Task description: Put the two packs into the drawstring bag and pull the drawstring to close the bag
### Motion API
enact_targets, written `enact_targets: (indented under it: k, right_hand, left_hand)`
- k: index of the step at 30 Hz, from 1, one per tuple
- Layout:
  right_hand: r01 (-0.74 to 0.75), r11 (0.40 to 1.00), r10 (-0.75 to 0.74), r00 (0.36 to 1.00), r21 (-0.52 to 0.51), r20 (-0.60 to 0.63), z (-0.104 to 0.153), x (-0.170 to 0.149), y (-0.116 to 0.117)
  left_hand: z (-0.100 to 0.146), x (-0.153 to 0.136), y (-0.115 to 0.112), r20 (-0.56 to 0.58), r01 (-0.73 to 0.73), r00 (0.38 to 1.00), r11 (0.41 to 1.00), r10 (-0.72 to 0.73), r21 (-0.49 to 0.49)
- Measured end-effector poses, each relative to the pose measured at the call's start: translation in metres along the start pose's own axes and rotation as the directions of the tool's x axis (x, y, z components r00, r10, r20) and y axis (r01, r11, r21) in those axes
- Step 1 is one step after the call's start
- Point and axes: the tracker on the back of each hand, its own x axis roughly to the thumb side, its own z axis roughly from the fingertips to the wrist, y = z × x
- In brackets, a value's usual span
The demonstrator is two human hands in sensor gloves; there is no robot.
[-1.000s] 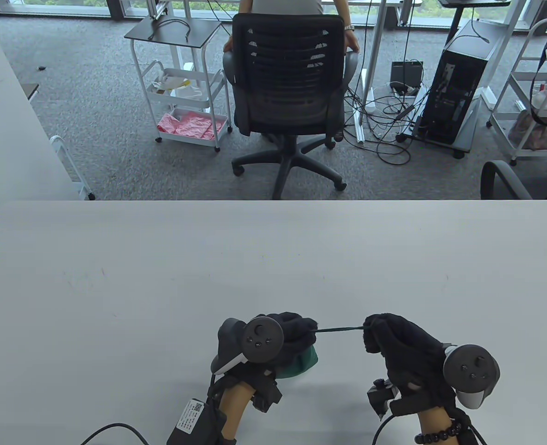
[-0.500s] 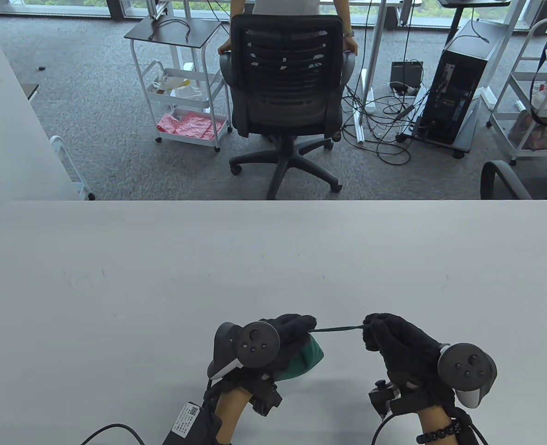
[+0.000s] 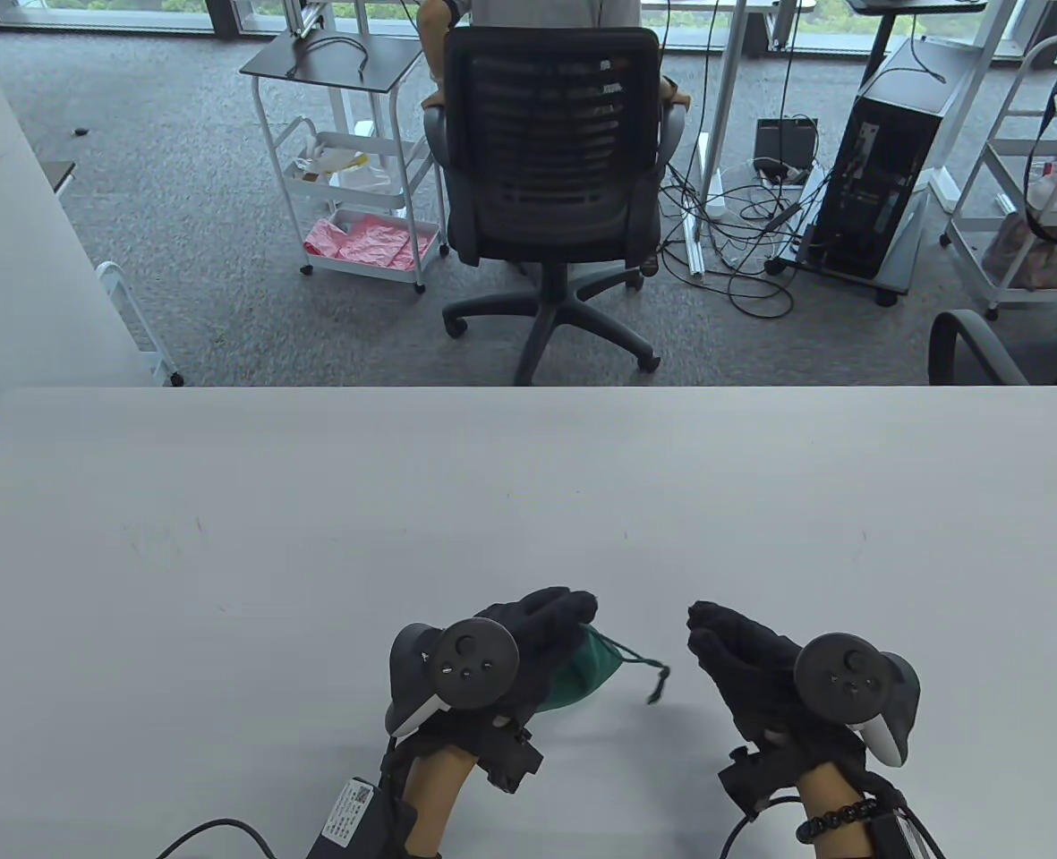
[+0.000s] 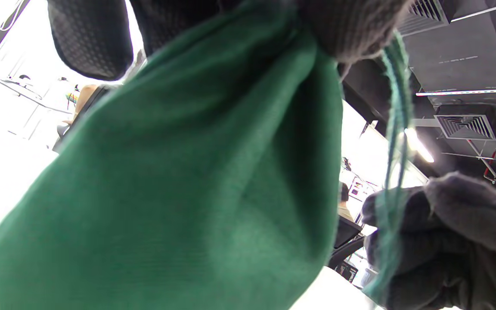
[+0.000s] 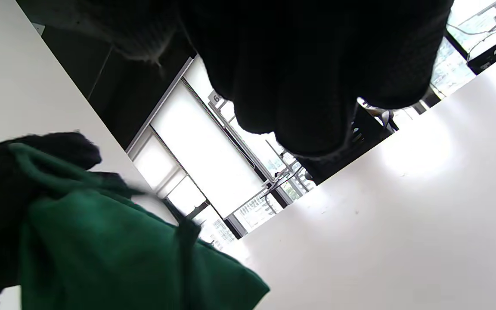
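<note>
Low in the frame's centre, the left hand (image 3: 528,640) pinches the green drawstring bag (image 3: 586,671) by its gathered neck, cord (image 3: 649,671) dangling, while the right hand (image 3: 743,662) hovers empty, fingers loosely curled.

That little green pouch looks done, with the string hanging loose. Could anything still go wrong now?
Possibly. The green cloth drawstring bag hangs from the left hand alone, above the white table, so a slack grip might drop it. Its dark green cord dangles free beside the empty right hand and could catch on fingers. How tightly the mouth is cinched is hidden, so it may loosen.
</note>
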Motion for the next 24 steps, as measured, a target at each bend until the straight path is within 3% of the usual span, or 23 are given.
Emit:
enact_targets:
  k: [6,10,14,24]
  right_hand:
    - [-0.113,0.992,0.115,0.993,0.052,-0.039,-0.003,-0.010,-0.001]
    - [-0.165,0.972,0.178,0.982,0.170,-0.066,-0.006,-0.015,0.000]
    - [-0.219,0.951,0.239,0.968,0.217,-0.073,-0.007,-0.018,0.000]
    - [-0.203,0.944,0.235,0.967,0.259,-0.100,-0.006,-0.018,-0.002]
  left_hand:
    - [0.000,-0.002,0.002,-0.007,0.014,1.000,1.000,-0.014,0.015]
    - [-0.002,-0.002,-0.001,-0.001,0.050,0.999,0.999,-0.050,0.011]
    - [-0.006,-0.005,-0.005,-0.008,0.100,0.995,0.995,-0.100,0.017]
    - [-0.031,-0.012,-0.018,-0.006,0.223,0.975,0.974,-0.222,0.043]
